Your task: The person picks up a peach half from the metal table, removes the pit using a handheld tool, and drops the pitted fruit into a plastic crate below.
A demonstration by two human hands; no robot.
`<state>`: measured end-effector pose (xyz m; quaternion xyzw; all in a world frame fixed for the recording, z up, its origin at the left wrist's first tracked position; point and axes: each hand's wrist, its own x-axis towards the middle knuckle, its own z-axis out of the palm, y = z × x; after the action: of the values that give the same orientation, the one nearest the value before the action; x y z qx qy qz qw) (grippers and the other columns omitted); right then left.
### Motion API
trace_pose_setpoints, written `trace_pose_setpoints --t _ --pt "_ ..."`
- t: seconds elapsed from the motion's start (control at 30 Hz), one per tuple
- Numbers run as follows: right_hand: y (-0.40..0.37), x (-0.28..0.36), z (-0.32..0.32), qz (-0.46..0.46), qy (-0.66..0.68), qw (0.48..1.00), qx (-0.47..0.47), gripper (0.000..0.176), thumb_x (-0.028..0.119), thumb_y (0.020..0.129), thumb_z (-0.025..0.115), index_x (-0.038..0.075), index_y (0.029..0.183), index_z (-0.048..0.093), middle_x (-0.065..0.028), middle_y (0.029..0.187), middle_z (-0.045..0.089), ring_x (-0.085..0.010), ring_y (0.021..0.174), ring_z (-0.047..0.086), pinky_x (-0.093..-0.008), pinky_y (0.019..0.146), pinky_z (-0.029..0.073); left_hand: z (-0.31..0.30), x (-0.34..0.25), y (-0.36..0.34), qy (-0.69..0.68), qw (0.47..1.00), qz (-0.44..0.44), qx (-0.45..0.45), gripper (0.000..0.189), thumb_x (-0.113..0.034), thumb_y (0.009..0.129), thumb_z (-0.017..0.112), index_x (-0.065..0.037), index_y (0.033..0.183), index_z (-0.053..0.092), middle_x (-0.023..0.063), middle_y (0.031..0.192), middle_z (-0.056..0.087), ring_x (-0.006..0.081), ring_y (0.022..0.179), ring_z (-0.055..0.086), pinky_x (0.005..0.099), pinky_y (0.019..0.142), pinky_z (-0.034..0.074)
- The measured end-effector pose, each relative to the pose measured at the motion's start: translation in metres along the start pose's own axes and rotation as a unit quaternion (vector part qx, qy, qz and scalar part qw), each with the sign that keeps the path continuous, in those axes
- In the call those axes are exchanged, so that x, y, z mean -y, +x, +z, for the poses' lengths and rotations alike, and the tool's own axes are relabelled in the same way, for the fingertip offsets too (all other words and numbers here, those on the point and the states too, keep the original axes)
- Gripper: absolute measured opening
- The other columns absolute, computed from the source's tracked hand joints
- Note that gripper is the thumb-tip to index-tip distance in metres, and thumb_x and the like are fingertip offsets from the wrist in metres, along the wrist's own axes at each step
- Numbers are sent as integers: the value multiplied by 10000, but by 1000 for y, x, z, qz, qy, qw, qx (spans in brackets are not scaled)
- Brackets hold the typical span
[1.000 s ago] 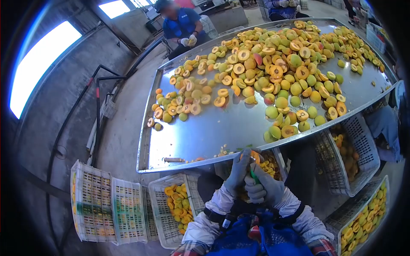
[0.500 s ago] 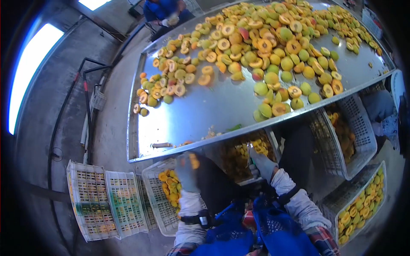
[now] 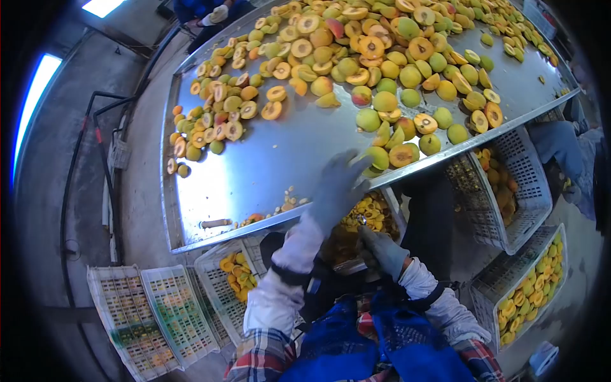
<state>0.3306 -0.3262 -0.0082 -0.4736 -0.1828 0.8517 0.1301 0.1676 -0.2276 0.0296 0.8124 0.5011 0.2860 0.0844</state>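
My left hand [image 3: 340,191], in a grey glove, reaches over the near edge of the metal table [image 3: 254,165]. Its fingers are stretched toward a yellow-green peach [image 3: 377,157] at the front of the pile; blur hides whether they touch. My right hand [image 3: 384,251], also gloved, is closed round a small pitting tool [image 3: 361,219], whose metal tip shows above the fingers. Below that tip, a crate [image 3: 398,213] under the table edge holds yellow fruit scraps. Halved peaches [image 3: 372,46], many with stones or hollows showing, lie heaped on the table.
At lower left a white crate [image 3: 216,286] holds yellow peach halves [image 3: 238,277], beside stacked crates [image 3: 181,305]. Two more crates [image 3: 531,184] [image 3: 493,299] stand at right. A short stick [image 3: 215,223] lies on the table. Other people [image 3: 213,14] sit at the far side and right.
My left hand has moved from above the left crate, where it held an orange fruit piece, up and right to the table; that piece is gone from it. The view has shifted slightly.
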Motion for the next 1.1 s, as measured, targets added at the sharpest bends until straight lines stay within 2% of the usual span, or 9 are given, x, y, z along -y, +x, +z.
trace_pose_setpoints --t 0.13,0.23,0.3,0.43,0.57,0.8,0.9,1.07,1.1 --pt "-4 4 -11 -31 23 999 -34 461 542 1007 424 120 847 519 24 568 429 -81 416 375 -230 390 296 44 18 51 -49 990 -11 132 462 -219 818 730 -148 1255 598 174 1291 571 373 1183 552 413 995 460" --pt "-5 6 -13 -112 -8 993 -35 450 527 1010 427 120 849 530 25 562 436 -85 396 379 -232 380 308 55 30 43 -85 993 -45 64 397 -236 867 695 -104 1225 585 147 1153 617 317 1035 617 421 906 497" --pt "-4 11 -9 -138 -47 988 -44 436 504 1015 435 113 849 534 26 561 442 -85 397 390 -232 380 324 55 42 28 -166 972 -164 -6 336 -273 920 654 -85 1189 584 120 1021 639 272 891 636 387 799 523" --pt "-18 36 14 -170 -57 984 -15 360 418 1001 523 73 948 610 39 680 507 -56 517 444 -231 470 381 6 35 -2 -434 807 -382 -122 308 -352 1024 513 -68 1104 604 60 946 646 152 840 617 291 743 521" --pt "-26 42 43 -286 -121 950 24 339 378 1029 492 57 981 590 34 731 525 -34 555 462 -207 484 393 -18 2 -27 -413 845 -299 -158 347 -367 1044 464 -48 1072 599 44 896 621 120 819 594 273 724 512" --pt "-39 22 72 -341 -170 924 -27 346 330 990 557 11 1094 640 -54 852 652 -142 773 587 -316 707 485 -55 -54 -60 -562 733 -331 -195 390 -387 1040 441 -32 1104 590 57 980 611 141 877 585 295 788 501" --pt "-39 13 79 -347 -194 917 -31 360 342 997 541 6 1080 641 -47 843 644 -125 772 581 -305 689 483 -60 -58 -70 -577 709 -359 -190 398 -324 1064 368 1 1040 596 52 949 604 157 881 572 314 807 486" --pt "-30 -11 93 -368 -95 925 25 344 376 1025 484 57 1033 614 23 730 548 -59 591 473 -232 523 382 -70 -62 -85 -418 831 -329 -164 457 -359 1067 348 15 1113 606 63 954 625 156 868 583 298 806 482" --pt "-26 -14 94 -378 -74 922 37 344 392 1036 463 79 1029 605 58 696 513 -29 525 429 -208 463 343 -73 -66 -84 -462 810 -325 -156 455 -364 1066 357 13 1127 603 63 953 628 149 860 583 290 801 483"
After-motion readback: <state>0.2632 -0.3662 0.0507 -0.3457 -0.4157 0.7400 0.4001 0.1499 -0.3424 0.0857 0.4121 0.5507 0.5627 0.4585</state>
